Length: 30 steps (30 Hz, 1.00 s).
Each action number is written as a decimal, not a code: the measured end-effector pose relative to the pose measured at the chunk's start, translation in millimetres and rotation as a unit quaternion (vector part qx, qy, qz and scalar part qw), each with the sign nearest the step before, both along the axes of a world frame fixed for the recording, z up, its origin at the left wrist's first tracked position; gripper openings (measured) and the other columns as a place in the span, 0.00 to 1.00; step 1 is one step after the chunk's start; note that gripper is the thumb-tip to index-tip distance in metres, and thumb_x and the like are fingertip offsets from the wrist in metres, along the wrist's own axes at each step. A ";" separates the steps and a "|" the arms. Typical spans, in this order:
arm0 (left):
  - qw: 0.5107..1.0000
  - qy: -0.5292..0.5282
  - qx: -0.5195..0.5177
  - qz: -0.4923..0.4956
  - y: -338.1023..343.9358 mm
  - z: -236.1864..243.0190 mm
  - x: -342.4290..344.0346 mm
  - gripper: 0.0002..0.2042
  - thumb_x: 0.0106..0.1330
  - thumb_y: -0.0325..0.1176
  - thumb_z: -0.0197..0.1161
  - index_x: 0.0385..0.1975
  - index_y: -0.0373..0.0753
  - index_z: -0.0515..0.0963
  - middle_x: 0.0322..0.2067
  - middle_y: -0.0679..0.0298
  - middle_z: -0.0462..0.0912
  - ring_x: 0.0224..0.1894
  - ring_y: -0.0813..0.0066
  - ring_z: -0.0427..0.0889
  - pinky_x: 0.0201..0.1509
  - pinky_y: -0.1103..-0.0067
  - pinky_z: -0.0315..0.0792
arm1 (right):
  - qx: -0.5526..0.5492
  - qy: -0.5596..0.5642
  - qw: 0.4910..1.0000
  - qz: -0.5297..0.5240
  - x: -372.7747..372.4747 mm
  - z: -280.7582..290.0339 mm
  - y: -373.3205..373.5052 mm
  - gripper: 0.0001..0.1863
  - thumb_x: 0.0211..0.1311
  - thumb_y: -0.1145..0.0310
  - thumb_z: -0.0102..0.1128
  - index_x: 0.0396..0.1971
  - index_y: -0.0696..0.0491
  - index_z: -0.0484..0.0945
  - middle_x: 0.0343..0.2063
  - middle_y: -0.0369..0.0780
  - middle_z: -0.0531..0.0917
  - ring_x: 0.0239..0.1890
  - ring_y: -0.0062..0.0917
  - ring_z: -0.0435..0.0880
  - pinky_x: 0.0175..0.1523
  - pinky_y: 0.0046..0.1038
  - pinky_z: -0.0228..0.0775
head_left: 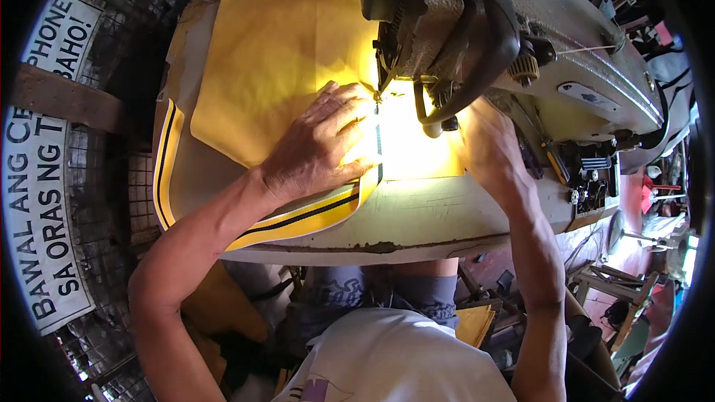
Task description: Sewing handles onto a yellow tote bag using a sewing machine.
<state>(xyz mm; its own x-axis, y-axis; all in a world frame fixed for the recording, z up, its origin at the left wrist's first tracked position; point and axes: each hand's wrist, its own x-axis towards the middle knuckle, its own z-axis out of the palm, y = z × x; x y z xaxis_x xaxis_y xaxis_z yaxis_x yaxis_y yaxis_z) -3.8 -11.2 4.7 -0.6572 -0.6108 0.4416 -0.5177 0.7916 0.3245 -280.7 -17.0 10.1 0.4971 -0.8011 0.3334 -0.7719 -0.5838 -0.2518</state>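
A yellow fabric panel (275,52) lies on the sewing table, running under the head of a sewing machine (439,22). My left hand (324,138) rests on the panel just left of the needle area, fingers stretched out and lying on the cloth. By its thumb, a yellow band with a dark stripe (305,219) leads up toward the needle and curls left around the table edge. My right hand (488,141) is at the right side of the brightly lit cloth. Its fingertips are lost behind the machine's bent black lever (477,82) and in glare.
The pale sewing table (439,208) has a worn front edge above my lap. Tools such as a yellow-handled screwdriver (555,164) lie right of the machine, near a bobbin winder (585,179). Wire mesh with a white lettered sign (48,216) stands at left.
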 end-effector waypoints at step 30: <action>0.994 -0.098 0.055 0.000 -32.0 -2.7 16.0 0.29 0.57 0.36 0.67 0.58 0.30 0.72 0.65 0.51 0.68 0.72 0.53 0.60 0.77 0.58 0.52 | -0.080 0.336 0.913 -0.217 -390.2 172.1 -104.3 0.19 0.71 0.64 0.50 0.56 0.56 0.75 0.45 0.50 0.82 0.47 0.38 0.82 0.55 0.36 0.72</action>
